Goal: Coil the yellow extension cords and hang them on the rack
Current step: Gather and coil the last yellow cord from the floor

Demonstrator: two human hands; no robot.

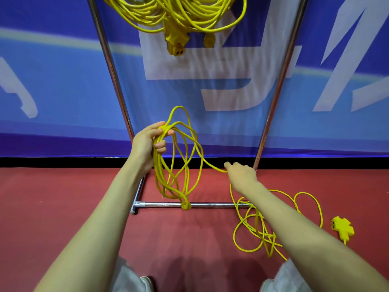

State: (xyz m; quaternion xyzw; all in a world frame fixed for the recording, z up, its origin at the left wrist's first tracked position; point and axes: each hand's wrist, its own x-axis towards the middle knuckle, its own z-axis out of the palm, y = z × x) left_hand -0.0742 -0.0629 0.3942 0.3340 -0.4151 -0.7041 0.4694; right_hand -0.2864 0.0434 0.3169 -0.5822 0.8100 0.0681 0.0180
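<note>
Head camera looks down at the rack (280, 81), which stands just past both hands. High above the hands, coiled cords (189, 15) already hang on it. The left hand (147, 142) grips a bunch of yellow loops (179, 165). The right hand (242, 175) curls round the same cord, just right of the loops. Below that hand lies loose cord (259, 226), ending in a socket block (342, 226). Coiling looks about half done. Next, the right hand likely must bring another loop over to the left hand.
</note>
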